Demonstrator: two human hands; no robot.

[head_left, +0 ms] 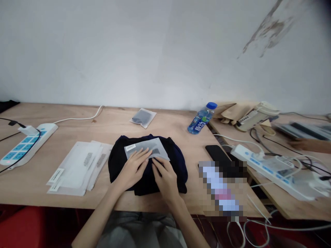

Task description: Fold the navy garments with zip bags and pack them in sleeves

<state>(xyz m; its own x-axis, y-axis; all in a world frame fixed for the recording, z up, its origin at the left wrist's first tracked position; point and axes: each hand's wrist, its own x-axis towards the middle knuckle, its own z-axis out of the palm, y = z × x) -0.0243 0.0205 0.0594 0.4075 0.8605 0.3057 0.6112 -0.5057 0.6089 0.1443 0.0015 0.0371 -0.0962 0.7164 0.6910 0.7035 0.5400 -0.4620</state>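
A frosted plastic bag [147,146] with a white label at its left end lies on a folded dark cloth [178,151], with something dark inside it. My left hand [136,168] rests flat across the bag's lower part, fingers stretched out. At the bag's lower right edge is my right hand [165,175]; its fingers are apart and touch the edge and the cloth. Several flat frosted bags [77,165] with white labels are stacked to the left. Farther back sits another small frosted bag [143,117] with a dark thing inside.
Power strips stand at the left [28,144] and right [269,172], with trailing cables. On the right are a blue-capped bottle [200,119], a black phone [219,155], a partly pixelated lit screen [219,189] and a coffee cup [256,117]. Another person's arm [310,144] reaches in.
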